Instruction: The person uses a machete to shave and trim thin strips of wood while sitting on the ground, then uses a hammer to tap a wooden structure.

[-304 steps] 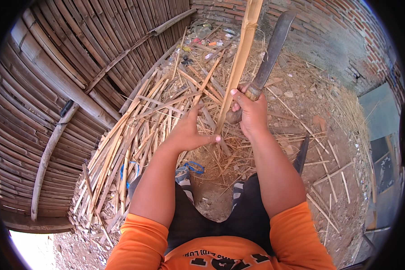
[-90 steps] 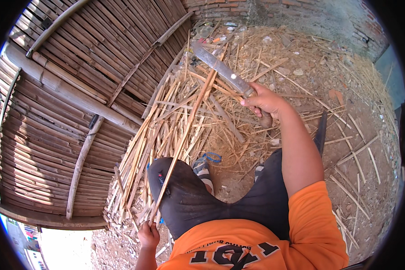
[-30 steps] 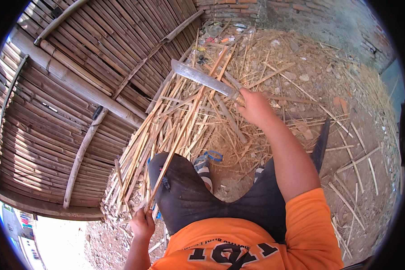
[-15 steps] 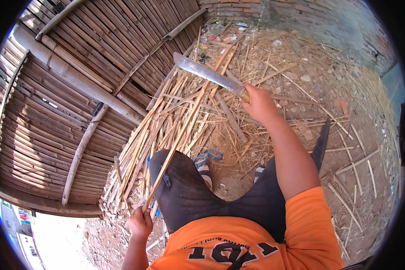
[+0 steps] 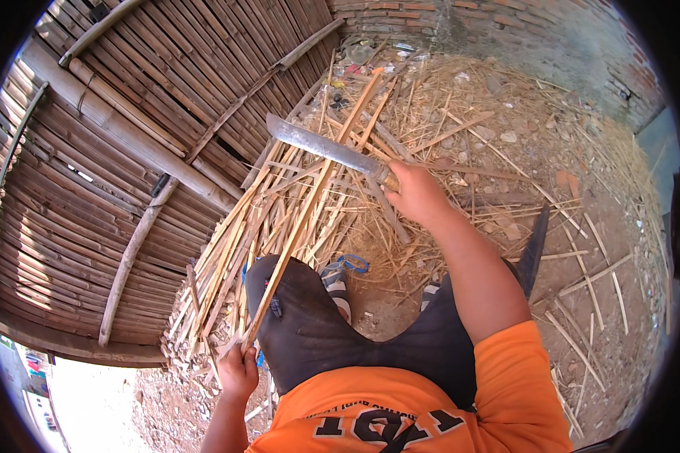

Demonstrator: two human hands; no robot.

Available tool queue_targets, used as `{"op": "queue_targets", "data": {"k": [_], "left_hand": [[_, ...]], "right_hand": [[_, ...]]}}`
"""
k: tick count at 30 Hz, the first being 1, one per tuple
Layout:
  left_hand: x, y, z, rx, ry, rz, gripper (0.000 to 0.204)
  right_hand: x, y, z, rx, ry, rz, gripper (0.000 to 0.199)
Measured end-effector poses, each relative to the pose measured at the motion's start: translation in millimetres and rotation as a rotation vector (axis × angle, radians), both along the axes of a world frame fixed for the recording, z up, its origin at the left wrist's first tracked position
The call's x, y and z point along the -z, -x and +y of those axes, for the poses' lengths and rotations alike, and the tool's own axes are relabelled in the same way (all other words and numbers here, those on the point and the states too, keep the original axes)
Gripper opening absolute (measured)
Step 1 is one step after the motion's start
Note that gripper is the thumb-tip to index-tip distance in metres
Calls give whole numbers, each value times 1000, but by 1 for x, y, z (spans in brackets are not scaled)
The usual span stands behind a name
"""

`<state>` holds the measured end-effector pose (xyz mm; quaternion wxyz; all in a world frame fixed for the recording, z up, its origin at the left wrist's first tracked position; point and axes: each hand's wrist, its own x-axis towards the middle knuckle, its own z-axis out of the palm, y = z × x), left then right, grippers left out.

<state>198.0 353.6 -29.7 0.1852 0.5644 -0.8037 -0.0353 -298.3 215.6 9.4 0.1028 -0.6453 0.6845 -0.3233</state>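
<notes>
A long, pale bamboo strip [image 5: 295, 238] slants up and away from my left hand [image 5: 238, 371], whose fingers are closed round its near end. It passes over my left thigh and out above the heap of strips. My right hand [image 5: 418, 193] grips a machete [image 5: 321, 146] by its wooden handle, blade pointing left. About two thirds of the way along, the blade crosses the strip; whether it cuts into the wood cannot be made out.
Split bamboo strips [image 5: 223, 283] lie heaped between my left leg and a slatted bamboo wall [image 5: 91, 196]. A brick wall [image 5: 491, 30] stands at the back. By my right thigh is a dark saw-like blade [image 5: 536, 249]. Shavings and stones litter the ground.
The machete and my right hand have shifted left and slightly nearer, along with the strip's far part. My left hand keeps its hold on the near end.
</notes>
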Motion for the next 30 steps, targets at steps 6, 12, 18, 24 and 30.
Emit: {"op": "queue_targets", "data": {"k": [6,12,18,24,30], "left_hand": [[-25,9,-3,-33,-337,246,29],[-14,-3,-5,-62,-538,385,32],[-26,4,-3,-67,-524,396,31],[-22,10,-4,-144,-520,383,34],[-37,48,-24,-157,-559,393,39]], "right_hand": [[-6,11,-6,142,61,-89,36],[9,3,-9,50,110,-27,41],[-14,14,0,89,-17,-121,38],[15,-9,-5,-70,184,-23,39],[-27,-31,17,-271,-132,-43,42]]}}
